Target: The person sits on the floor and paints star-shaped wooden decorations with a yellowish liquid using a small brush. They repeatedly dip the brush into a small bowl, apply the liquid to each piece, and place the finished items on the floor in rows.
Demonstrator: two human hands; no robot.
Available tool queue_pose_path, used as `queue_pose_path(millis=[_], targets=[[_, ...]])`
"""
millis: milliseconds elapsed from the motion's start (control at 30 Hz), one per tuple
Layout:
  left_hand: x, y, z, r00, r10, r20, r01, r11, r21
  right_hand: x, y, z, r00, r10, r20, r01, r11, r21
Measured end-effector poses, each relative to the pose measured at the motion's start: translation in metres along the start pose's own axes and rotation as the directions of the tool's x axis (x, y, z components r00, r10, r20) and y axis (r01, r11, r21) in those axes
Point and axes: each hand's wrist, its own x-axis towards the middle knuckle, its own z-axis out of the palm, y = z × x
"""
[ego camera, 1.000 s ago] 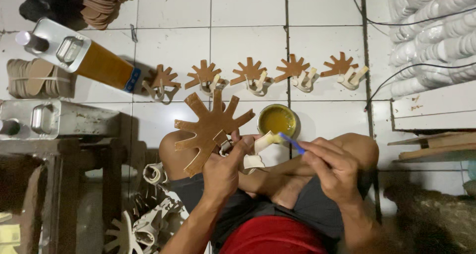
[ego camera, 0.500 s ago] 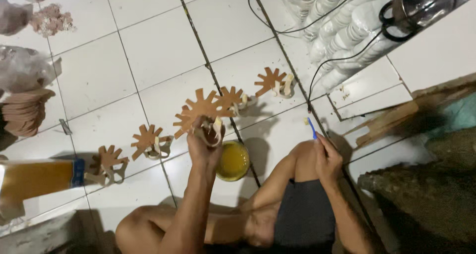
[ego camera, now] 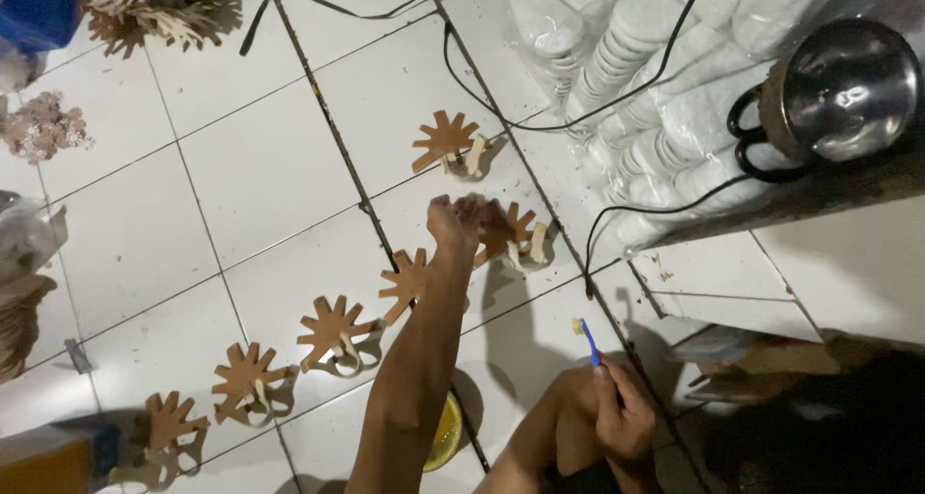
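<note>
Head view, looking down on a white tiled floor [ego camera: 279, 166]. The left hand [ego camera: 461, 220] is stretched far forward, its fingers [ego camera: 474, 205] closed on a brown star-shaped cutout [ego camera: 515, 234] that rests on or just above the floor, directly beside and to the right of the hand. This piece lies in a diagonal row of like pieces: a second cutout [ego camera: 446, 142] lies farther out, and a third cutout [ego camera: 407, 284] nearer in, beside the forearm; the row's long axis runs from lower left to upper right. The right hand [ego camera: 621, 417] stays close to the body, well apart from the row, its fingers clenched on a blue brush [ego camera: 588, 342] held tip upward. A yellow glue pot [ego camera: 441, 434] sits beneath the left forearm. The left hand is the nearer to the row.
</note>
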Motion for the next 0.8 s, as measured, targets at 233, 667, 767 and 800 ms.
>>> queue_pose_path(millis=[233, 667, 767, 800], targets=[[0.027, -0.023, 0.003, 0.949, 0.315, 0.025, -0.303, 0.882, 0.362, -0.016, 0.051, 0.015, 0.972, 0.201, -0.119, -0.192, 0.978, 0.085], [0.058, -0.04, 0.151, 0.895, 0.078, 0.439, -0.302, 0.83, 0.468, -0.02, 0.08, 0.02, 0.916, 0.384, -0.113, -0.367, 0.918, 0.147], [0.056, -0.01, 0.18, 0.706, 0.343, 0.62, -0.692, 0.522, 0.498, -0.017, 0.077, 0.017, 0.982, 0.106, -0.157, -0.113, 0.993, -0.036], [0.054, 0.005, 0.195, 0.657, 0.334, 0.676, -0.741, 0.449, 0.499, -0.016, 0.076, 0.018, 0.977, -0.117, -0.178, 0.093, 0.987, -0.133]])
